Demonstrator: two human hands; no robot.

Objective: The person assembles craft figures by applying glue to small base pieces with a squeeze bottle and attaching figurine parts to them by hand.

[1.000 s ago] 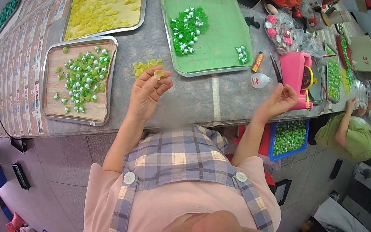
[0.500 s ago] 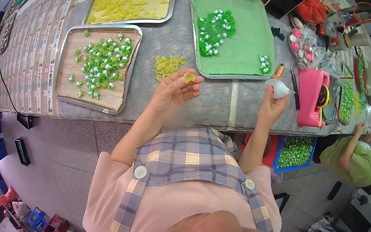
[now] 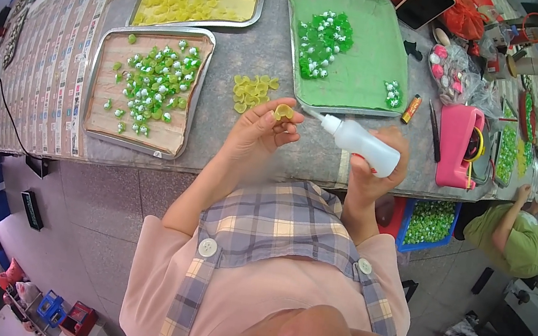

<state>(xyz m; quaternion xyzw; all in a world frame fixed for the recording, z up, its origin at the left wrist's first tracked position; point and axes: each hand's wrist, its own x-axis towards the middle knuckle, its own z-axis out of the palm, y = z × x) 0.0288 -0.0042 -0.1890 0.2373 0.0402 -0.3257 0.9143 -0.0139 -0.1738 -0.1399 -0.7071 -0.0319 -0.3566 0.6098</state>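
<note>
A small yellow translucent cup-shaped piece [image 3: 283, 112] is pinched between the fingertips of my left hand [image 3: 255, 131]. My right hand [image 3: 370, 189] is wrapped round a white squeeze bottle [image 3: 364, 146] that lies tilted on its side. Its thin nozzle points left, with the tip close to the yellow piece; whether they touch I cannot tell. Just beyond my left hand, a loose pile of similar yellow pieces [image 3: 250, 91] rests on the grey table cover [image 3: 229, 152].
Left, a paper-lined tray [image 3: 98, 122] holds green pieces with white balls; behind it stands a tray [image 3: 253, 19] of yellow pieces. A green-lined tray [image 3: 349, 100] is ahead. To the right are an orange lighter [image 3: 411, 109], a black pen [image 3: 435, 134] and a pink tape dispenser [image 3: 452, 150].
My right hand has swung the bottle left and turned it, so its nozzle now reaches the yellow piece. The left hand keeps its pinch and has shifted only slightly.
</note>
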